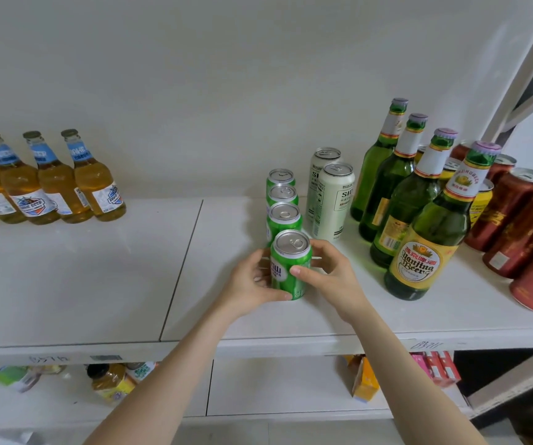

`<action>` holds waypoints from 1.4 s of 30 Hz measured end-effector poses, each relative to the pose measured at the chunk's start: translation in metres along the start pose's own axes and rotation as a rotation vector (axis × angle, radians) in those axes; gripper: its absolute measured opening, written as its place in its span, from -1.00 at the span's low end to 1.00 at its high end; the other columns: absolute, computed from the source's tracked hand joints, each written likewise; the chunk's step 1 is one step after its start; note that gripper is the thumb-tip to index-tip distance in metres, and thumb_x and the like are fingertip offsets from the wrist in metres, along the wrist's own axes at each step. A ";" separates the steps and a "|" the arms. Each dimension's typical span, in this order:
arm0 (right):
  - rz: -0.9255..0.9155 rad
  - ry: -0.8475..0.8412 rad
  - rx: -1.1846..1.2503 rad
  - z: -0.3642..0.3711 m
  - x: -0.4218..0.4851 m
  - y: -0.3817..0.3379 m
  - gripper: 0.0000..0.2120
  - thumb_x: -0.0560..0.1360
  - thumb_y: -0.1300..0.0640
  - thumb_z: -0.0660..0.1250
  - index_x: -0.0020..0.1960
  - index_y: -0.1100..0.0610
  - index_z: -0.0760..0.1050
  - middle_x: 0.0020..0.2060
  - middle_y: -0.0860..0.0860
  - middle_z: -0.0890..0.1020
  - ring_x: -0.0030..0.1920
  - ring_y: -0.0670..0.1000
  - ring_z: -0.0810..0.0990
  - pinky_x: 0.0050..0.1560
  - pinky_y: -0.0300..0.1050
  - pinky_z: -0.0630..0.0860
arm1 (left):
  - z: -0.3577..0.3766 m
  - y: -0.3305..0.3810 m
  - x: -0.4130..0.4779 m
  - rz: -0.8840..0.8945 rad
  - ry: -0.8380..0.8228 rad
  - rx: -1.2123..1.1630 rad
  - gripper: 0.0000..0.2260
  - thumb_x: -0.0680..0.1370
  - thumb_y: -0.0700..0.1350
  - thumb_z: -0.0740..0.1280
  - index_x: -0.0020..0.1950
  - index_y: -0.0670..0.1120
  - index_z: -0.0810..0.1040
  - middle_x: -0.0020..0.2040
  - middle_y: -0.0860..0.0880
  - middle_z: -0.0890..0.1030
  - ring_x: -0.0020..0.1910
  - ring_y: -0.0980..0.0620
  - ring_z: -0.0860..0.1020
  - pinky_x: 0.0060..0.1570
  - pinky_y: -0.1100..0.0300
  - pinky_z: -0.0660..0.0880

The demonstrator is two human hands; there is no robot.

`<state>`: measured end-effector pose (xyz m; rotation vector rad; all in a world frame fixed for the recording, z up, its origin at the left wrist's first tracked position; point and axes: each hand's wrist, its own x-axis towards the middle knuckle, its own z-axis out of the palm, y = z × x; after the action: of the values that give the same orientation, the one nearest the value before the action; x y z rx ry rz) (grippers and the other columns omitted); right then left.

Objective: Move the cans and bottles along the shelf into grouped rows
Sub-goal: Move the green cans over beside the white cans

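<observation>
Can (292, 252), green, stands upright, tab end up, near the front of the shelf (98, 284), closing a row with three more green cans (283, 216) behind it. Left hand (252, 284) and right hand (332, 277) grip it, fingers (302, 272) curled round its sides. To the right stand white cans (332, 200), "Yanjing Beer" bottles (425, 252) and red cans (515, 226); far left, amber bottles (66, 187) with blue labels

The left hand (248, 284) and right hand (334, 276) are bare and slim. Behind each wrist, the left forearm (169, 380) and right forearm (412, 380) run bare to the view's bottom edge. The thumbnails (294, 270) look short, and probably plain.
</observation>
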<state>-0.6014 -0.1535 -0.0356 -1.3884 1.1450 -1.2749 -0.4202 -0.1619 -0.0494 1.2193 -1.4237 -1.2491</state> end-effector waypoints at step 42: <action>-0.361 0.262 -1.392 -0.016 -0.074 -0.026 -0.31 0.47 -0.16 0.38 0.46 0.17 0.35 0.45 0.18 0.41 0.35 0.24 0.46 0.27 0.23 0.39 | -0.029 0.018 -0.084 0.405 0.258 1.369 -0.35 0.45 0.01 0.47 0.48 -0.15 0.39 0.50 -0.27 0.33 0.50 -0.25 0.30 0.42 -0.26 0.29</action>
<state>-0.6183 -0.0764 -0.0211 -2.5285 2.2278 -0.8116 -0.3809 -0.0832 -0.0277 1.6664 -2.2089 0.3396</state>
